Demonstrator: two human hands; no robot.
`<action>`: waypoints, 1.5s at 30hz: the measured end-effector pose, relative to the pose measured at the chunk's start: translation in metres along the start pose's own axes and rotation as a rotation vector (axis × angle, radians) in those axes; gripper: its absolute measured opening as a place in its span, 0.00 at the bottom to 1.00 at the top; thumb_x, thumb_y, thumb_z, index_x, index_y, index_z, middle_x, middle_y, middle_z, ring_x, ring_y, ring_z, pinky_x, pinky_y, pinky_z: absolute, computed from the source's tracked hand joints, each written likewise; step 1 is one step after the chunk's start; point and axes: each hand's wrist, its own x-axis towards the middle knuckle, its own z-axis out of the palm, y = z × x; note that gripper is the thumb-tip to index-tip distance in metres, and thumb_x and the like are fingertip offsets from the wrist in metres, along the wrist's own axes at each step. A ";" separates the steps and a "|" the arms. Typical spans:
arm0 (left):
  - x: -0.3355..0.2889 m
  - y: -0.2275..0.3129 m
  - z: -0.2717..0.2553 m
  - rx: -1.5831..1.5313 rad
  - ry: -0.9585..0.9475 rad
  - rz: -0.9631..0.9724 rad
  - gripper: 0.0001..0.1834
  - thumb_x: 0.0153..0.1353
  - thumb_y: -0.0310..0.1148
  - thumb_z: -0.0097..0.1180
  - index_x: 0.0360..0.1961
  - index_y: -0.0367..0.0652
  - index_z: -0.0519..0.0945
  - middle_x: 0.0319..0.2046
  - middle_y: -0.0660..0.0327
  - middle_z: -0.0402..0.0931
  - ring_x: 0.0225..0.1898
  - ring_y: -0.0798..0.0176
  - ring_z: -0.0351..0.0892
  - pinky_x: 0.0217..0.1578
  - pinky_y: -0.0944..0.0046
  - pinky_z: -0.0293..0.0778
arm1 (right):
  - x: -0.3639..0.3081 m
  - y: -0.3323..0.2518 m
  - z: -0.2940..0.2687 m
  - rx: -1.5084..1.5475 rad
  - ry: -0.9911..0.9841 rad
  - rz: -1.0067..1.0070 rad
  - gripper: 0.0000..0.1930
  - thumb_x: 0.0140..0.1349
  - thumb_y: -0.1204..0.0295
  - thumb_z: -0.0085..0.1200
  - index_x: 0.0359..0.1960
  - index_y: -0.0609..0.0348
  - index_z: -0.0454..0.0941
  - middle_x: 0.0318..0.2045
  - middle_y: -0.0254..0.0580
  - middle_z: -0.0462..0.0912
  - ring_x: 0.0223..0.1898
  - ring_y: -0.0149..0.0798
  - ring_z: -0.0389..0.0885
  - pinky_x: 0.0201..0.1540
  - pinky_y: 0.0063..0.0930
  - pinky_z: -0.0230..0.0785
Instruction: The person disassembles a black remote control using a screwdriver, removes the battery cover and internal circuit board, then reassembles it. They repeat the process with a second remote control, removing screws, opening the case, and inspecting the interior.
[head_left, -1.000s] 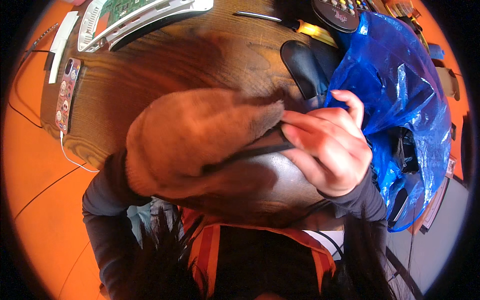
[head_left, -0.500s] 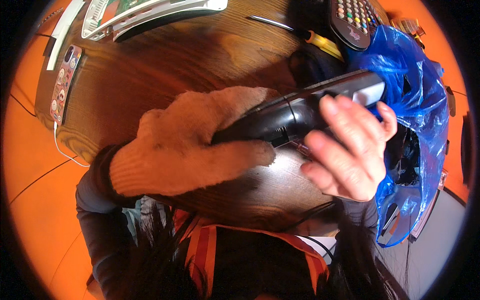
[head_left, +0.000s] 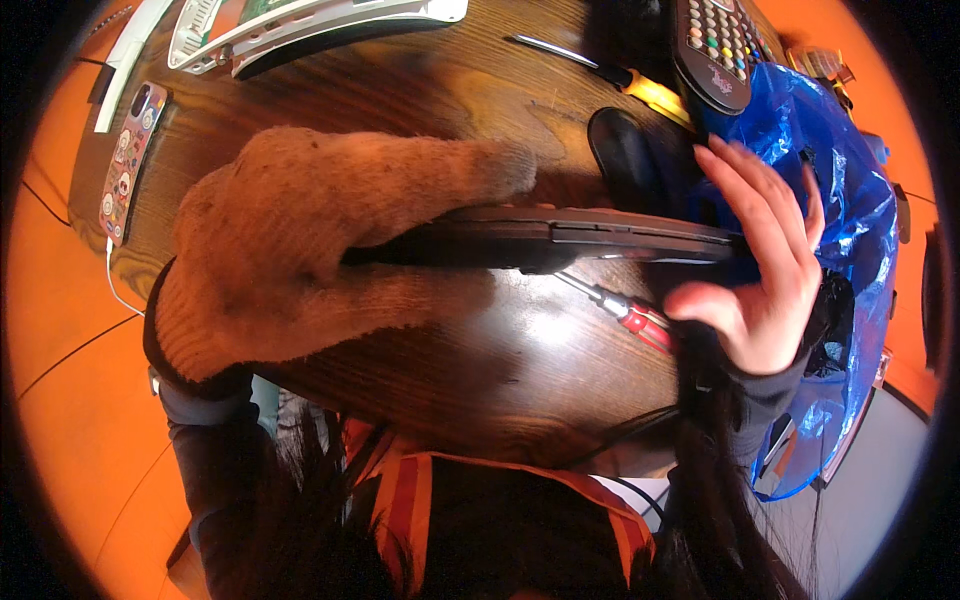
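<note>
My left hand, in a fuzzy orange-brown knit glove, grips one end of a long black remote control. The remote is held edge-on, so a seam along its side shows and small bumps line its upper edge. Its button face is hardly visible. At the other end of the remote, my bare right hand is spread, thumb well apart from the fingers, with nothing in its grasp. Below the remote a screwdriver with a red handle lies on the table, its shaft partly covered by the remote.
On the dark wooden table lie a yellow-handled screwdriver, a dark oval piece and another remote with coloured buttons. A blue plastic bag sits at right. Far left are a stickered phone and a white casing.
The remote has turned from a tilt to nearly level and edge-on. My right hand has moved right, off it, and opened. The red-handled screwdriver and the dark oval piece show more clearly.
</note>
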 end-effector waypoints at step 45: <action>0.009 0.018 0.042 -0.872 0.497 -0.425 0.46 0.43 0.28 0.70 0.64 0.37 0.59 0.56 0.56 0.70 0.56 0.57 0.70 0.57 0.58 0.67 | -0.018 -0.036 0.005 1.105 -0.141 0.197 0.18 0.54 0.76 0.62 0.46 0.69 0.74 0.30 0.38 0.81 0.27 0.25 0.78 0.31 0.17 0.70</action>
